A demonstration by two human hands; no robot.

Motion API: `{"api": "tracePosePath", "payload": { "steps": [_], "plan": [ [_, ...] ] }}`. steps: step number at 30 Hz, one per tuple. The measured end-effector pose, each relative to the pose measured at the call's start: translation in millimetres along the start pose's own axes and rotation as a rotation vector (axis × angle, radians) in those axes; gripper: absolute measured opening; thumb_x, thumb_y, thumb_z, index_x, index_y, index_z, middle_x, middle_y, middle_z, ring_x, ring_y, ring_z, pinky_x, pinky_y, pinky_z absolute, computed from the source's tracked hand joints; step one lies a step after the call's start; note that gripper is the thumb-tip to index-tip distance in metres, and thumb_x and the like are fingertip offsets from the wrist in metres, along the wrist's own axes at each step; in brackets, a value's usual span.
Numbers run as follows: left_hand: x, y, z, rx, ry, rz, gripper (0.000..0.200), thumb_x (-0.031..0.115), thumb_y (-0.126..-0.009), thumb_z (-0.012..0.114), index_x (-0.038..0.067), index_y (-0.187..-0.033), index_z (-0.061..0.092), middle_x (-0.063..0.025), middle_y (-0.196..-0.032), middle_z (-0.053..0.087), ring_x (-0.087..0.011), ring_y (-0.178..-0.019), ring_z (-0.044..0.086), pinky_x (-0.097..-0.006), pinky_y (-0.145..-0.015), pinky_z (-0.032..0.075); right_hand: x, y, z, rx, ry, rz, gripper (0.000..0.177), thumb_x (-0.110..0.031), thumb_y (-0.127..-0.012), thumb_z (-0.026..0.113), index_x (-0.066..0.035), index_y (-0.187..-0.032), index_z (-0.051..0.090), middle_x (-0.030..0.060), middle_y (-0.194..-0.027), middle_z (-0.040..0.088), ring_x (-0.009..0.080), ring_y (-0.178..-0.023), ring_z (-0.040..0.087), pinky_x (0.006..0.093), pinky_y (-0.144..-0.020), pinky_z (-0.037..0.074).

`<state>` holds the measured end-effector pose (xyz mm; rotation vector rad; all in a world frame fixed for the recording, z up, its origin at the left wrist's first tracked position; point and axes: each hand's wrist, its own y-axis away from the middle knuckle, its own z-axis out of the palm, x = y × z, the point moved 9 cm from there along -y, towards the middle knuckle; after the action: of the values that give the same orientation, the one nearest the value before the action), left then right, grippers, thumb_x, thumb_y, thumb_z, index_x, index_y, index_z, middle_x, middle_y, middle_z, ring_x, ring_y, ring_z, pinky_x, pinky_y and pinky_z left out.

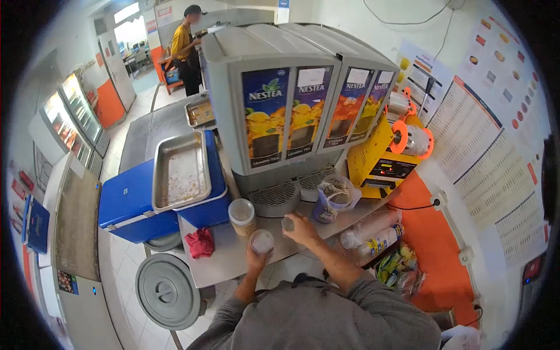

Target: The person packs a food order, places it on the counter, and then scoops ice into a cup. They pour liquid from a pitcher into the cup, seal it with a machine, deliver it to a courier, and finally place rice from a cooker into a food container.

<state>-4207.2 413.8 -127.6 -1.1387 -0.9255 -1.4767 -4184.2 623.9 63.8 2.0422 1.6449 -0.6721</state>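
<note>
My left hand (255, 257) is closed around a clear plastic cup (262, 240) with whitish contents, held near the table's front edge. Just behind it stands a tall jar (242, 219) with a pale top and tan contents. My right hand (302, 230) is closed, with a small clear piece (287, 224) at its fingertips; its kind is too small to make out. Beyond that hand sits a purple translucent pitcher (328, 208) with something greyish inside. The grey Nestea drink dispenser (274, 201) rises behind both hands.
A crumpled red cloth (200, 242) lies left of the jar. Further left, a metal tray (182, 169) rests on blue coolers (131, 195). A yellow cup-sealing machine (382, 166) stands right. Below are a grey lidded bin (169, 291) and plastic packages (379, 242). Another person (185, 49) stands at the back.
</note>
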Motion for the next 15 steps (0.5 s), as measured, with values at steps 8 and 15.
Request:
{"api": "tracePosePath", "payload": {
  "steps": [8,15],
  "plan": [
    [111.1,62.9,53.7,0.299,-0.772,0.409,0.095,0.032,-0.06,0.087,-0.004,-0.129,0.034,-0.0245,-0.127,0.043,-0.0366,-0.123,0.041,-0.0445,-0.104,0.03,-2.2,46.0,-78.9,-0.169,-0.208,-0.373,0.056,-0.026,-0.076,0.077,-0.008,-0.125,0.058,0.0136,-0.111,0.054,0.0293,-0.097,0.059,0.037,-0.085,0.049],
    [142.7,30.6,187.3,-0.287,-0.464,0.158,0.049,0.021,-0.077,0.077,0.0,-0.113,0.052,-0.0158,-0.106,0.062,-0.0239,-0.095,0.061,-0.0347,-0.084,0.047,-12.2,46.9,-135.9,-0.093,-0.514,-0.339,0.046,-0.018,-0.075,0.077,-0.008,-0.117,0.064,0.0086,-0.105,0.057,0.0164,-0.082,0.057,0.0299,-0.077,0.047]
  ]
}}
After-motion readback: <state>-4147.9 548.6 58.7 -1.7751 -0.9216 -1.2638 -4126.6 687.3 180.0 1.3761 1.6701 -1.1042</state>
